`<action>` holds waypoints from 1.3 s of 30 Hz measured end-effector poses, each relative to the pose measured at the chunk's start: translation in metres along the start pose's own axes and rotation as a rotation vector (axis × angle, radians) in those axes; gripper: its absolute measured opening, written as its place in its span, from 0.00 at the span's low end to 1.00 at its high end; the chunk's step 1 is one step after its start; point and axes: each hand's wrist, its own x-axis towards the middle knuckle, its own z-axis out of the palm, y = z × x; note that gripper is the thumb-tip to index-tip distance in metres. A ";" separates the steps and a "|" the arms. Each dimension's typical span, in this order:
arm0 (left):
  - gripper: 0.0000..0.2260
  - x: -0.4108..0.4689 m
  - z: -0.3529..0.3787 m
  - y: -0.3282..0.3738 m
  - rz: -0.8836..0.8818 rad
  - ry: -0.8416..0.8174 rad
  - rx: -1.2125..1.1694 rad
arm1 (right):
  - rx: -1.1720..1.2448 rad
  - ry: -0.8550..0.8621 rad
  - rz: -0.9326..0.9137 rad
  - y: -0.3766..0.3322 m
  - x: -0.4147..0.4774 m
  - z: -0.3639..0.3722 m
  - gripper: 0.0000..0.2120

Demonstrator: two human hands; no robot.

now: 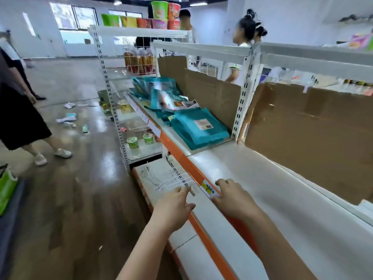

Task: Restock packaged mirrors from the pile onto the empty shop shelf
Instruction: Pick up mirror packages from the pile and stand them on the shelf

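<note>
I see the empty shelf [272,188] as the largest thing before me: a long white board that runs from the lower right toward the middle, with brown cardboard [302,138] standing along its back. Its front edge is an orange strip [193,170] with a small yellow and white label [210,189] on it. The board is bare from the hands up to the white upright post [242,93], so there is much open room on it.

Past this post, on the next shelf section, lies the pile of teal packages [198,128]. They are flat bags in teal colour, the nearest one with a pale square label on top, and further back they lie in disorder, some tilted. I cannot tell from here that mirrors are inside.

Below the front edge a lower white shelf [161,174] sticks out, with thin white wire hooks [173,178] lying on it.

My left hand [173,207] is over this lower shelf near the hooks, fingers spread apart, grip holding nothing. My right hand [234,199] rests on the front edge of the empty shelf, just beside the label, fingers curled loosely, grip also holding nothing.
</note>
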 end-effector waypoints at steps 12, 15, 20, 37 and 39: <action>0.25 0.119 -0.074 -0.143 -0.041 -0.017 0.075 | 0.006 0.012 -0.046 -0.128 0.165 0.006 0.22; 0.25 0.145 -0.084 -0.172 -0.067 -0.013 0.064 | -0.019 0.001 -0.071 -0.147 0.203 0.008 0.22; 0.25 0.203 -0.097 -0.208 -0.090 -0.005 0.072 | -0.034 -0.006 -0.103 -0.174 0.276 0.009 0.23; 0.23 0.423 -0.168 -0.295 -0.105 0.004 0.041 | 0.045 0.214 -0.085 -0.207 0.511 -0.040 0.12; 0.23 0.447 -0.175 -0.302 -0.077 0.001 0.039 | 0.056 0.223 -0.078 -0.211 0.533 -0.042 0.12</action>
